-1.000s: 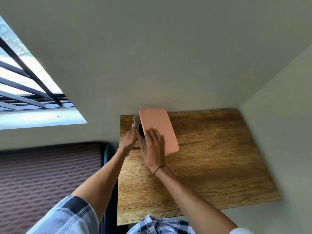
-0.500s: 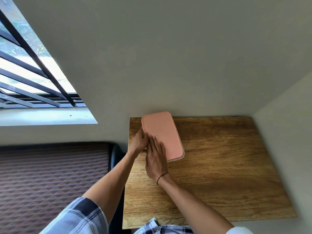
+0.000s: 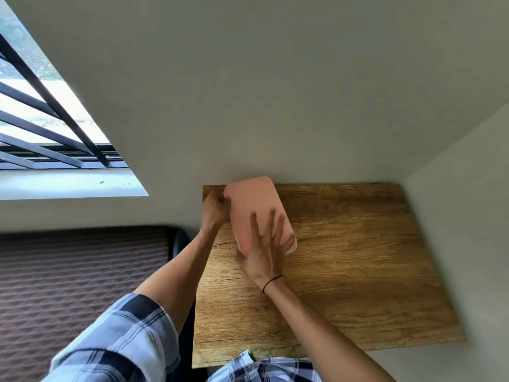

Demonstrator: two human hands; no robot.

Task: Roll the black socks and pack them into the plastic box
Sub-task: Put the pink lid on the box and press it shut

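A plastic box with a pink lid lies at the far left of the wooden table, its lid down over it. No black socks show; the lid hides the inside. My left hand grips the box's far left edge with curled fingers. My right hand lies flat on the near half of the lid, fingers spread and blurred by motion.
The table stands in a corner, with a grey wall behind and another wall to the right. A dark mattress with a patterned cover lies to the left. A barred window is at upper left.
The lid, tilted with a dark sock showing under it a second ago, now lies flat on the box. My right hand has slid from the left edge onto the near part of the lid.
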